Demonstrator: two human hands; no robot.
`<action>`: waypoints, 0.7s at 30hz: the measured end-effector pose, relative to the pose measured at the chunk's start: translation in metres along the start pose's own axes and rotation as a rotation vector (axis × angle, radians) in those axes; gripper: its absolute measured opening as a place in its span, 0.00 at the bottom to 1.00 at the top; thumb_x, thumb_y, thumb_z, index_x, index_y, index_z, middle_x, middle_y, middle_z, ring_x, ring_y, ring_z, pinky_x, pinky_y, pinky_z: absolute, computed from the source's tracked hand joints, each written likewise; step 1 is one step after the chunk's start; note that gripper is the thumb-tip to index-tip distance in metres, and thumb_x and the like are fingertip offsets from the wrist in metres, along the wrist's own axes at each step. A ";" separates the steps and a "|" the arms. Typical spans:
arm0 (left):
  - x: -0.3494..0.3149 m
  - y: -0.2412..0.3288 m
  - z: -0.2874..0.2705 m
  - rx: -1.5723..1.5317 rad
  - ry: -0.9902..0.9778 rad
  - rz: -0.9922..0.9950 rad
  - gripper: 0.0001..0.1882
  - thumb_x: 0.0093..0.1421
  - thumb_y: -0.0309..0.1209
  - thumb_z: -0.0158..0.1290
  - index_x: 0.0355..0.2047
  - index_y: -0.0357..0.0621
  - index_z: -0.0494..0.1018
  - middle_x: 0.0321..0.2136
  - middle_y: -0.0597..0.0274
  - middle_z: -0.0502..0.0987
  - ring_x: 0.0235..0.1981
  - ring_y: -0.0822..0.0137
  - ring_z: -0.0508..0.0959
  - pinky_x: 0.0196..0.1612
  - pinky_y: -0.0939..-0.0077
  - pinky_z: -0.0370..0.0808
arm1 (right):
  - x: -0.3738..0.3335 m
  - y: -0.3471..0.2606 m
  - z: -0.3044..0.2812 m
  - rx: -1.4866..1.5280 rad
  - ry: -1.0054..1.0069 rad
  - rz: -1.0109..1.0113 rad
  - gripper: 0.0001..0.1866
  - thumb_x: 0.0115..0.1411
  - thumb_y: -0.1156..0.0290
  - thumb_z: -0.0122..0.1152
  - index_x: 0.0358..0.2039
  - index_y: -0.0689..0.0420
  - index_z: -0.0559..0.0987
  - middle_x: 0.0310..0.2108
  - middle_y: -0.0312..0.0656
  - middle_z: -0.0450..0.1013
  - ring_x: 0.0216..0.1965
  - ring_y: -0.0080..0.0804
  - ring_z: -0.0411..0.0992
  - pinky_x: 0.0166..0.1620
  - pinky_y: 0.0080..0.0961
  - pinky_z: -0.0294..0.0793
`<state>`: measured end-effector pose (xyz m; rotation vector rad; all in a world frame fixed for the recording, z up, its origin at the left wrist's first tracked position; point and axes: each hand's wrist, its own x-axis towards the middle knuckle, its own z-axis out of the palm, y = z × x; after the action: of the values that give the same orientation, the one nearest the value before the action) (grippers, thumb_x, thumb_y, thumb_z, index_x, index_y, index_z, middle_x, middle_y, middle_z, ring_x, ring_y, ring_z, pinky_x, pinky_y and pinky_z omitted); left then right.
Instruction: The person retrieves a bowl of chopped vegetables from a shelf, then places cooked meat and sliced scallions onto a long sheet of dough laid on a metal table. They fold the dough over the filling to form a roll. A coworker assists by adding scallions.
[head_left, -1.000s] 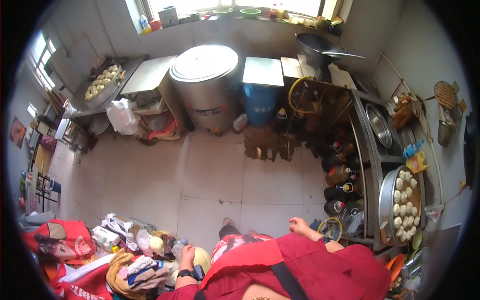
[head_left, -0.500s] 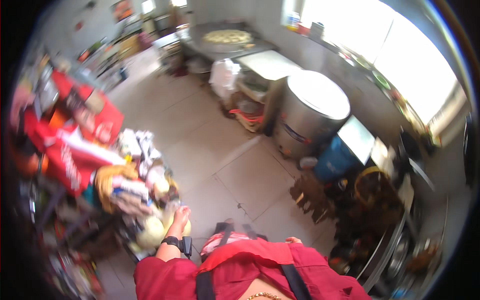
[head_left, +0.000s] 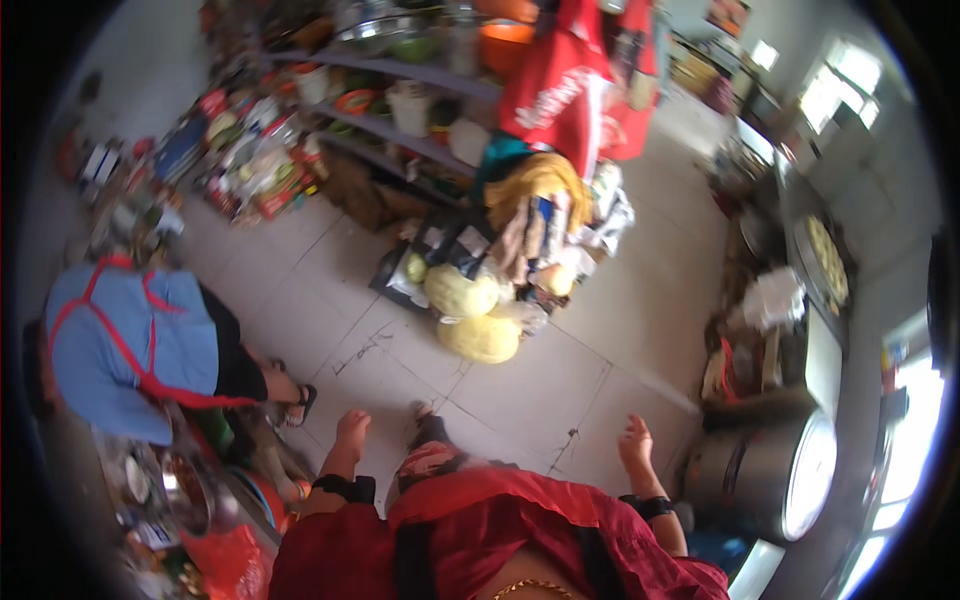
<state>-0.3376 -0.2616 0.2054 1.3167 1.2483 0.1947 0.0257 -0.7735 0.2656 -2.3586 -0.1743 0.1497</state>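
On my remote feed, left hand (head_left: 353, 430) right of a co-worker (head_left: 185, 325), right hand (head_left: 635, 437) near a steel drum (head_left: 730, 468) (both spread or closed, I can't tell), yellow bundle (head_left: 480, 338) far between

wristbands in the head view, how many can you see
2: the left wristband, black, behind the left hand; the right wristband, also black, behind the right hand. Others may be hidden.
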 end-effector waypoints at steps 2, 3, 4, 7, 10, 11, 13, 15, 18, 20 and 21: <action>0.004 -0.009 -0.034 -0.026 0.029 -0.086 0.08 0.55 0.31 0.54 0.35 0.45 0.73 0.22 0.66 0.73 0.24 0.72 0.73 0.28 0.77 0.68 | 0.034 -0.071 0.066 0.020 -0.198 0.012 0.20 0.49 0.73 0.58 0.46 0.55 0.76 0.26 0.43 0.78 0.28 0.35 0.76 0.35 0.30 0.75; 0.005 -0.011 -0.046 -0.085 0.079 -0.144 0.08 0.55 0.32 0.53 0.35 0.47 0.73 0.23 0.67 0.73 0.24 0.74 0.73 0.26 0.78 0.66 | 0.043 -0.109 0.103 0.065 -0.294 0.026 0.18 0.50 0.70 0.59 0.44 0.56 0.77 0.27 0.45 0.78 0.28 0.37 0.76 0.35 0.31 0.75; 0.007 -0.012 -0.062 -0.153 0.121 -0.179 0.07 0.56 0.33 0.52 0.35 0.49 0.73 0.24 0.68 0.73 0.24 0.75 0.73 0.24 0.80 0.64 | 0.046 -0.147 0.138 -0.054 -0.318 -0.133 0.17 0.51 0.69 0.59 0.43 0.56 0.77 0.27 0.45 0.78 0.29 0.36 0.76 0.35 0.30 0.75; 0.015 -0.015 -0.115 -0.233 0.227 -0.106 0.08 0.56 0.34 0.52 0.33 0.44 0.73 0.21 0.66 0.72 0.23 0.72 0.73 0.25 0.75 0.68 | 0.051 -0.255 0.227 0.089 -0.615 -0.351 0.16 0.53 0.69 0.59 0.42 0.61 0.77 0.26 0.47 0.77 0.29 0.35 0.75 0.36 0.28 0.74; 0.046 -0.011 -0.178 0.039 0.315 0.234 0.09 0.57 0.35 0.52 0.31 0.41 0.73 0.22 0.58 0.72 0.25 0.67 0.74 0.29 0.69 0.71 | 0.059 -0.350 0.289 0.122 -0.683 -0.446 0.17 0.55 0.69 0.59 0.44 0.62 0.77 0.23 0.39 0.74 0.26 0.26 0.70 0.32 0.26 0.72; 0.058 -0.007 -0.194 0.199 0.372 0.299 0.10 0.58 0.35 0.52 0.31 0.41 0.72 0.23 0.56 0.72 0.26 0.65 0.74 0.30 0.69 0.72 | 0.064 -0.375 0.302 0.225 -0.769 -0.428 0.17 0.55 0.69 0.59 0.45 0.61 0.76 0.23 0.34 0.71 0.26 0.21 0.67 0.32 0.23 0.70; 0.093 0.014 -0.208 0.189 0.471 0.243 0.09 0.57 0.35 0.52 0.32 0.42 0.72 0.25 0.53 0.73 0.27 0.59 0.75 0.32 0.66 0.72 | 0.082 -0.417 0.325 0.132 -0.833 -0.450 0.19 0.56 0.70 0.59 0.49 0.62 0.75 0.25 0.31 0.70 0.28 0.18 0.66 0.33 0.20 0.68; 0.127 0.046 -0.204 -0.299 0.383 0.033 0.08 0.56 0.35 0.53 0.32 0.45 0.73 0.27 0.54 0.75 0.30 0.59 0.76 0.34 0.64 0.72 | 0.104 -0.449 0.342 0.258 -0.962 -0.373 0.21 0.56 0.73 0.60 0.51 0.62 0.73 0.31 0.34 0.74 0.31 0.20 0.69 0.37 0.18 0.69; 0.178 0.113 -0.192 -0.266 0.323 0.205 0.13 0.56 0.35 0.56 0.39 0.42 0.74 0.32 0.63 0.77 0.35 0.69 0.75 0.38 0.71 0.71 | 0.142 -0.496 0.374 0.275 -0.898 -0.273 0.20 0.57 0.73 0.60 0.50 0.63 0.73 0.34 0.36 0.76 0.33 0.22 0.71 0.37 0.19 0.71; 0.200 0.152 -0.198 -0.291 0.221 0.209 0.16 0.57 0.34 0.55 0.44 0.40 0.73 0.37 0.64 0.76 0.40 0.69 0.73 0.45 0.72 0.70 | 0.168 -0.534 0.396 0.287 -0.865 -0.297 0.22 0.55 0.68 0.63 0.50 0.61 0.73 0.31 0.35 0.75 0.29 0.16 0.70 0.29 0.11 0.65; 0.214 0.172 -0.204 -0.252 0.187 0.200 0.17 0.58 0.34 0.55 0.46 0.40 0.73 0.38 0.64 0.76 0.41 0.69 0.73 0.46 0.72 0.70 | 0.182 -0.556 0.403 0.182 -0.862 -0.293 0.23 0.56 0.68 0.63 0.51 0.61 0.72 0.32 0.36 0.75 0.30 0.18 0.71 0.32 0.14 0.68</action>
<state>-0.3184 0.0737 0.2686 1.2219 1.2014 0.6099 0.0954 -0.0722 0.3595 -1.9184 -0.8677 0.9831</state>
